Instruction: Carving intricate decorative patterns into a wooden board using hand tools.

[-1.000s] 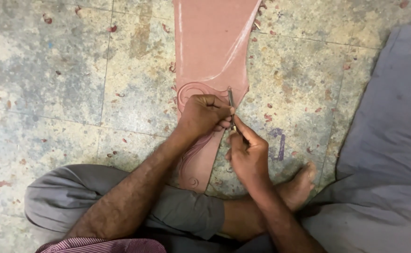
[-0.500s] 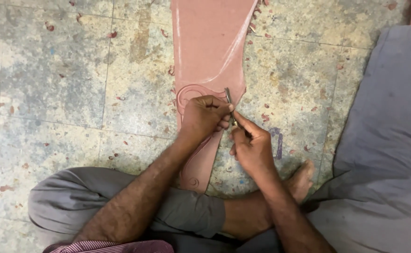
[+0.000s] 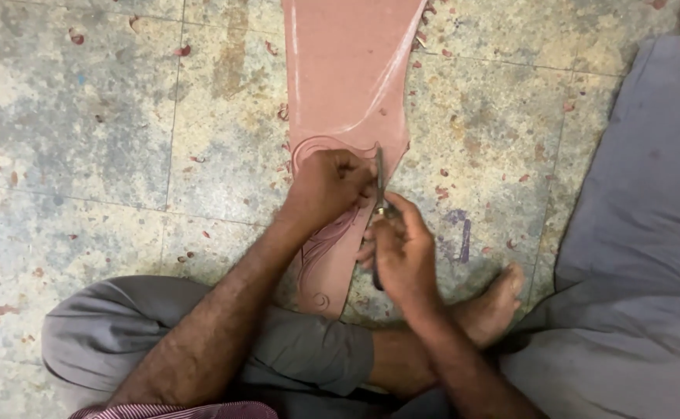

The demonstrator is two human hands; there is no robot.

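A long reddish-brown wooden board lies on the floor, with curling lines carved into its near end. My left hand presses down on the board near a carved arc. My right hand grips a thin metal carving tool, whose blade points away from me along the board's right edge, just beside my left fingers. I sit cross-legged, and the board's near tip rests against my grey trouser leg.
The mottled tiled floor is scattered with small reddish wood chips. My bare foot lies right of the board. A large grey cloth covers the floor on the right. A purple mark shows on the tile.
Both hands have stayed at the same spot on the board; the right hand and tool shifted only slightly. The view has drifted a little.
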